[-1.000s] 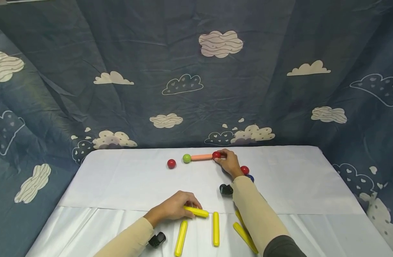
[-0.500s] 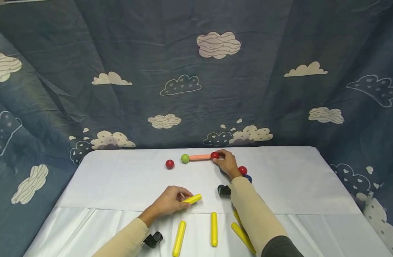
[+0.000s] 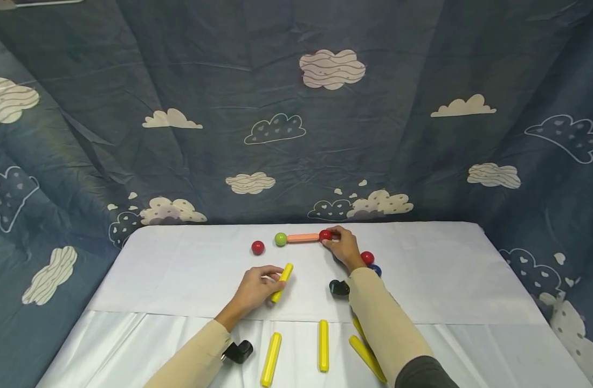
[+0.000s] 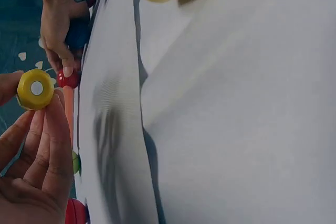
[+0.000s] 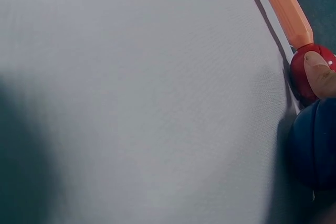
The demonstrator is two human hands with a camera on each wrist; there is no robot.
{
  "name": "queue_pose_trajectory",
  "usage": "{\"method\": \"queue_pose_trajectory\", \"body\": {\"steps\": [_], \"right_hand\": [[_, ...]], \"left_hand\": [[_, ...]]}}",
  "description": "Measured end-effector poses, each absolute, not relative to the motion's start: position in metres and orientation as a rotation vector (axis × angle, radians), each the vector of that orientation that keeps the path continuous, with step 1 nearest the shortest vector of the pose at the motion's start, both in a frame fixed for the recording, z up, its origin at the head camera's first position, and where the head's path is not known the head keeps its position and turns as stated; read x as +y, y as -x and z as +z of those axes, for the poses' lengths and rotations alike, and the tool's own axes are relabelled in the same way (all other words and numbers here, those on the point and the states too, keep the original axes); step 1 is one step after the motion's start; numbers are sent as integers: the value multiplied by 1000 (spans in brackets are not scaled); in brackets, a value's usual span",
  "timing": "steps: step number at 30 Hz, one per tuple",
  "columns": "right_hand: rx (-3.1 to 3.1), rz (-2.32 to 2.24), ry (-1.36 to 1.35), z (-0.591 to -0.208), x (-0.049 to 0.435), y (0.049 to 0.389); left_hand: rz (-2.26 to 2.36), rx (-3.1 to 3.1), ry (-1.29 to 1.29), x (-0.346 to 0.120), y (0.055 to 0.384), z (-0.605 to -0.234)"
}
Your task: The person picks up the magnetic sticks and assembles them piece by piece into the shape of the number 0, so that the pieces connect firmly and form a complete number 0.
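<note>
My left hand (image 3: 256, 285) pinches a yellow stick (image 3: 282, 282) between thumb and fingers, tilted above the white cloth. In the left wrist view the yellow stick (image 4: 35, 89) shows its end, with a pale round disc in the middle. At the back of the table my right hand (image 3: 344, 247) holds a red ball (image 3: 325, 235) between thumb and fingers. That ball sits at the right end of an orange stick (image 3: 303, 237), whose left end meets a green ball (image 3: 280, 239). In the right wrist view the thumb lies on the red ball (image 5: 304, 74).
A loose red ball (image 3: 258, 248) lies left of the green one. Another red ball (image 3: 367, 258) and a blue ball (image 3: 375, 269) are beside the right wrist. Several yellow sticks, one upright in view (image 3: 323, 345), lie near the front. A dark cloud-print curtain (image 3: 277, 156) hangs behind.
My left hand has lifted the yellow stick and carried it away from the front, turning it from nearly level to steeply slanted. My right hand stays on the red ball.
</note>
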State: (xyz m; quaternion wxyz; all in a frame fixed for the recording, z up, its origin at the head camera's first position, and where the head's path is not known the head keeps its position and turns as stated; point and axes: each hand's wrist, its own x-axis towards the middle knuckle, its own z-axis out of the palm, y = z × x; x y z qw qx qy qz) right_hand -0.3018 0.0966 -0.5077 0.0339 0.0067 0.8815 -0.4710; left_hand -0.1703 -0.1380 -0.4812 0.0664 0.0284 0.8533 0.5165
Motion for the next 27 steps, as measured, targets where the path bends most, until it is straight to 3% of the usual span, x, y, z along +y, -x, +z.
{"method": "queue_pose_trajectory", "body": {"steps": [13,27], "right_hand": [[2719,-1448,-30,-508,96,301],[2707,-1458,-47,-507,96,301]], "left_hand": [[1845,2373,194,-131,195,-492],[1797,2412,388,-123,214,-493]]}}
